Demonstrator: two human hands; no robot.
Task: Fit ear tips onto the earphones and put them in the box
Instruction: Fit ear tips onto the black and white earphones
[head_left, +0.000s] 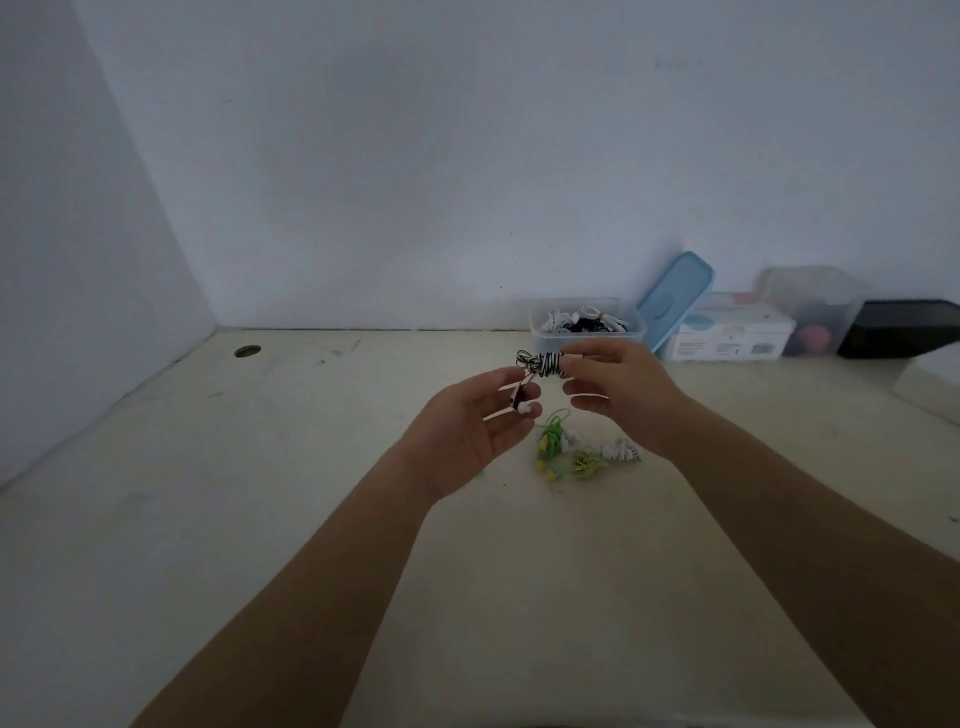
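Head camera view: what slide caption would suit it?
Right hand pinches coiled striped earphones, one bud by the left hand, before the box.

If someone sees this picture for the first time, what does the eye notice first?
Two bare hands meet at the centre: the right hand pinches a coiled black-and-white earphone bundle, one earbud dangling near the left hand. Beneath them green earphones lie on the table; behind, an open clear box holds more.
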